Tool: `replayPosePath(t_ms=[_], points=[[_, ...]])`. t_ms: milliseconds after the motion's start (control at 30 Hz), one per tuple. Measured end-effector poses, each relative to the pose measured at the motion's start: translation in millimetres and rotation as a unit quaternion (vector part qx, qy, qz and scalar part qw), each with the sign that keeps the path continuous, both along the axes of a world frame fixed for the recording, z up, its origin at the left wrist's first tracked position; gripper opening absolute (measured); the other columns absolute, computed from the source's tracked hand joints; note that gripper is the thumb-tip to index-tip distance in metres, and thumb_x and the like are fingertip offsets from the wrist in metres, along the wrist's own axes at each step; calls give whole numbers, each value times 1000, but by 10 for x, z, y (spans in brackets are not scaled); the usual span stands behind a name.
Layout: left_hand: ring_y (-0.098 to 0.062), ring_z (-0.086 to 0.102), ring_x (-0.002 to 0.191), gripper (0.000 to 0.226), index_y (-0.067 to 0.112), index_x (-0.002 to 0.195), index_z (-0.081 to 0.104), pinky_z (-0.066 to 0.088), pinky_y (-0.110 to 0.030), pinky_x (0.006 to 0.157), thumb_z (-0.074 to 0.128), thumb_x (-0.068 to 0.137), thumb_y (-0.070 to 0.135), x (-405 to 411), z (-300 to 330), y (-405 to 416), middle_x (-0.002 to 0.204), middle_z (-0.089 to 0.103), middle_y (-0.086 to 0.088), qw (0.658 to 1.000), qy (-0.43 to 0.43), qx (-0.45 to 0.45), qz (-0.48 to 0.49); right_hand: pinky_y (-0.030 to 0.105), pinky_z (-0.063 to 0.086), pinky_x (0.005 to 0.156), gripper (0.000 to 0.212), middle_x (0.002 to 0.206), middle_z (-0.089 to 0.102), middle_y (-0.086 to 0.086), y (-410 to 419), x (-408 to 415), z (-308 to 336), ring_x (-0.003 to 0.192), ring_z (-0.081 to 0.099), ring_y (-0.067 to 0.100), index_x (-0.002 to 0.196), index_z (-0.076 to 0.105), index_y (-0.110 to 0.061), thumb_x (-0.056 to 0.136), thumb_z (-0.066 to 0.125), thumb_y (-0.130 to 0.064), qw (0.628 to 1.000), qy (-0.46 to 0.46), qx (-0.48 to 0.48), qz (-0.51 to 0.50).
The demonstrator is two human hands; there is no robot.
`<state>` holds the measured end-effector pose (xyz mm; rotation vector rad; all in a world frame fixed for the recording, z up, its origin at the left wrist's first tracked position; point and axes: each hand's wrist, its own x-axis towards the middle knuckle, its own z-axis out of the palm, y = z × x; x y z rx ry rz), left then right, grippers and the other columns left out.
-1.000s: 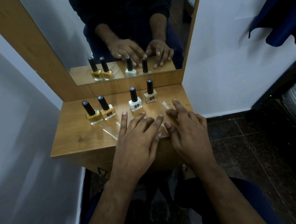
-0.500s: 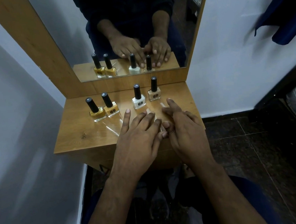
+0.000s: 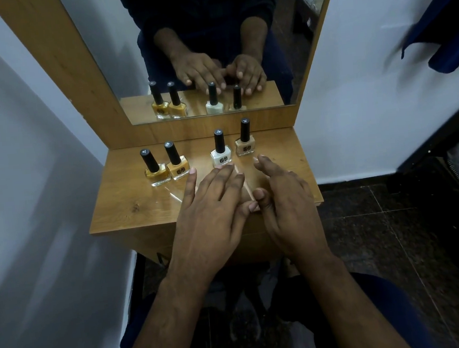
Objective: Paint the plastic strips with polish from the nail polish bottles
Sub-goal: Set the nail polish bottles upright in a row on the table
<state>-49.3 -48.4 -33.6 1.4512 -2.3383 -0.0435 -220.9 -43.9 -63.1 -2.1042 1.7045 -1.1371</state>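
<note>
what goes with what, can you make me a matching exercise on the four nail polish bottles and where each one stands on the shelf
Things:
1. mustard bottle
2. orange bottle
3. white bottle
4. beige bottle

Places:
A. nearest the mirror, far right
B. far left
C. just ahead of the left hand's fingertips
D. second from left

Pairs: 1-B, 2-D, 3-C, 4-A

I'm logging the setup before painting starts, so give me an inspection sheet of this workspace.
Surface: small wooden shelf under a mirror.
Job's things: four capped polish bottles, two yellow, one white, one beige; clear plastic strip between the hands.
Clutter: nothing seen.
Hands: left hand flat, fingers straight; right hand beside it; grip on the strip unclear.
Cables: nothing seen.
Surroundings: white walls, dark tiled floor, blue cloth hanging on the right.
</note>
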Motion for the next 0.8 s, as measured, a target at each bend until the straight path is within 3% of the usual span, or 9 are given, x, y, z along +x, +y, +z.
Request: replayPosePath(t_ms=[133, 367, 600, 800], points=[[-20, 41, 147, 60, 13, 143, 58, 14, -52, 127, 28, 108, 52, 181, 60, 60, 153, 52, -6, 999, 19, -10, 27, 42, 32, 116, 50, 144, 58, 3, -9, 187, 101, 139, 49, 19, 150, 43, -15, 107, 39, -41, 1000, 3, -23, 9], [-17, 46, 143, 41, 14, 136, 63, 17, -51, 127, 47, 105, 36, 678, 34, 260, 149, 56, -2, 992, 81, -28, 95, 31, 30, 108, 39, 131, 65, 0, -37, 685, 240, 126, 54, 14, 140, 55, -16, 108, 42, -35, 998, 30, -48, 29], [-16, 46, 143, 41, 15, 137, 63, 14, -44, 128, 47, 104, 36, 990, -30, 382, 148, 57, -1, 986, 87, -12, 139, 33, 34, 94, 37, 111, 73, -5, -14, 1016, 228, 109, 60, 17, 129, 65, -19, 106, 40, -35, 995, 74, -57, 43], [-17, 47, 142, 39, 14, 134, 65, 18, -46, 127, 52, 103, 34, 1059, -77, 377, 148, 58, -2, 983, 114, -14, 146, 29, 32, 94, 36, 118, 72, -5, -79, 1200, 202, 110, 61, 16, 130, 66, -18, 105, 45, -32, 996, 62, -51, 27]])
